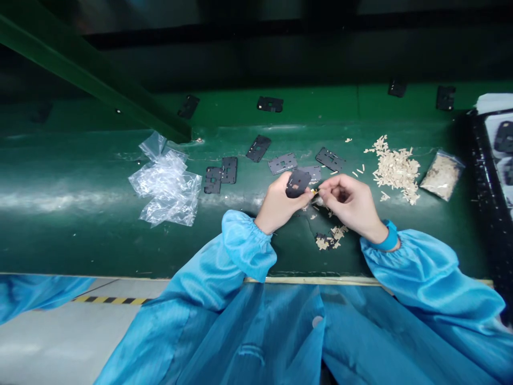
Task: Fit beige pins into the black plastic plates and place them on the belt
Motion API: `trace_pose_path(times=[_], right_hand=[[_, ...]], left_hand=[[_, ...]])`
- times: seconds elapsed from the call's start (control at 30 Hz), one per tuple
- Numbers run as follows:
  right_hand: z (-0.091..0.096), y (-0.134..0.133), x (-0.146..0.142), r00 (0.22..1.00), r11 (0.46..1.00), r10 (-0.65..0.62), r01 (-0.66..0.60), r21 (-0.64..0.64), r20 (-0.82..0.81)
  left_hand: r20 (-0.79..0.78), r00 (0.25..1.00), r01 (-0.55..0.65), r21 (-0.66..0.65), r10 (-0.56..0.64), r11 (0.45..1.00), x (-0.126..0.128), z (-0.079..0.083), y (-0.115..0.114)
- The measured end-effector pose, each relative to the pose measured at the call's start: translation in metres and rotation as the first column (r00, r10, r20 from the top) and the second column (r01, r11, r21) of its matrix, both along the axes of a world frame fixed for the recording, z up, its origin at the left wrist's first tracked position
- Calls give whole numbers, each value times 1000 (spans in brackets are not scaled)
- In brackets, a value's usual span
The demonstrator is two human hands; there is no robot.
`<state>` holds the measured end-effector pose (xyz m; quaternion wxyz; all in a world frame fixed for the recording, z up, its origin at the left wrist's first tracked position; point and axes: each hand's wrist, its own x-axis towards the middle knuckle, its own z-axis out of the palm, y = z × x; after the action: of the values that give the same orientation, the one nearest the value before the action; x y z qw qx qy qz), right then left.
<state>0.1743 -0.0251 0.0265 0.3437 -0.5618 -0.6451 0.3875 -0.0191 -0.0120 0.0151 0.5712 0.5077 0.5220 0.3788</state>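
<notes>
My left hand is closed round a small black flat plate with cut-out holes, held just above the green belt. My right hand pinches a tiny yellowish piece against the plate's right edge. Both hands meet at the middle of the belt. A small heap of beige pieces lies on the belt just below my right hand.
Several more black plates lie scattered on the belt beyond my hands. Empty clear plastic bags sit at the left. A larger pile of beige pieces and a filled bag sit at the right, beside a dark tray.
</notes>
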Motion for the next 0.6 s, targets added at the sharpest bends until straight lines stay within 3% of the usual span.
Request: trace_pose_path(times=[0.1, 0.2, 0.33, 0.47, 0.6], right_hand=[[-1, -4, -1, 991, 975, -11, -20, 223, 134], [-4, -8, -4, 977, 953, 67, -124, 278, 204], [-6, -10, -7, 975, 955, 43, -104, 279, 217], [-7, -2, -2, 984, 973, -40, -2, 230, 176], [-10, 11, 13, 979, 978, -137, 110, 179, 148]], left_hand=[[2, 1000, -22, 11, 22, 1000, 0, 0, 0], [12, 1000, -24, 14, 24, 1000, 1, 0, -1], [3, 1000, -16, 32, 16, 999, 3, 1, -3], [-19, 1000, 5, 48, -4, 999, 3, 4, -4], [-118, 992, -22, 165, 42, 986, -3, 3, -6]])
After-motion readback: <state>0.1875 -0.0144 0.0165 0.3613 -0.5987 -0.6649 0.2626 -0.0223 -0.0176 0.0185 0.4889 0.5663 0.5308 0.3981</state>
